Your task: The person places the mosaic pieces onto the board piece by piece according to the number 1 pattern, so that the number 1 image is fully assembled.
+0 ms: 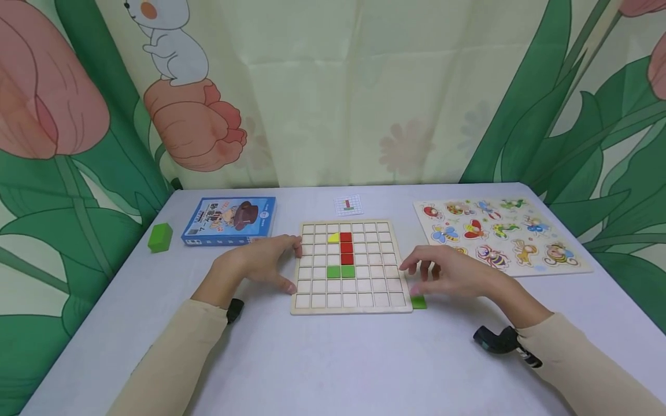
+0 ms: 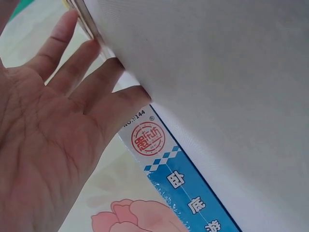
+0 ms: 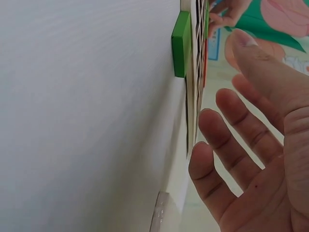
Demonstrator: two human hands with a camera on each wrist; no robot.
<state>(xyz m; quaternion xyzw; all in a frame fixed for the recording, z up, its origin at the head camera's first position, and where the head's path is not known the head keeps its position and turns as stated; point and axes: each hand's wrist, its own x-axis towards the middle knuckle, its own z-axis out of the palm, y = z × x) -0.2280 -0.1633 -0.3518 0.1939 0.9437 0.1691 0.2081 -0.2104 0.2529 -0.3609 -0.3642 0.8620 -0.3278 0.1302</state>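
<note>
A wooden grid board (image 1: pixel 351 312) lies flat on the table between the two hands. Several red squares (image 1: pixel 346 248) stand in a column in its cells, with a small yellow piece (image 1: pixel 333 238) beside the top one and green squares (image 1: pixel 340 271) below. At the board's left edge, my left hand (image 1: pixel 265 261) has its fingers spread, fingertips and thumb right at the rim. My right hand (image 1: pixel 447 270) hovers by the right edge, fingers loosely bent and nothing held. Under its thumb, a loose green tile (image 3: pixel 180 46) lies against the board's lower right corner.
Behind the board lies a small pattern card (image 1: pixel 348 205). To the left are a blue box (image 1: pixel 229 221) and a green block (image 1: pixel 160 237). An insect picture board (image 1: pixel 470 229) lies at the right, behind the right hand. A printed curtain (image 1: pixel 333 104) hangs along the back.
</note>
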